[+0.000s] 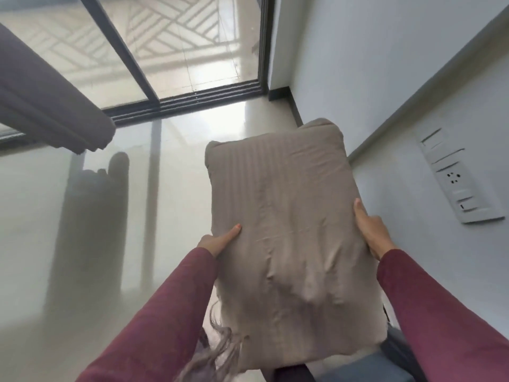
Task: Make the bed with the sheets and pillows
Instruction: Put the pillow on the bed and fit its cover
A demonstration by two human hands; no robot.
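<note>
A beige pillow (pixel 289 230) in a faintly striped case is held up in front of me, long side pointing away, above the floor. My left hand (pixel 219 239) grips its left edge, thumb lying on top. My right hand (pixel 370 230) grips the right edge the same way. Both arms wear dark red sleeves. The pillowcase is wrinkled near its lower end. No bed or sheet shows in this view.
A glossy pale floor (pixel 165 175) stretches ahead to a dark-framed sliding glass door (pixel 176 51). A grey-brown curtain (pixel 46 106) hangs at the left. A white wall with a switch and socket panel (pixel 457 180) runs close on the right.
</note>
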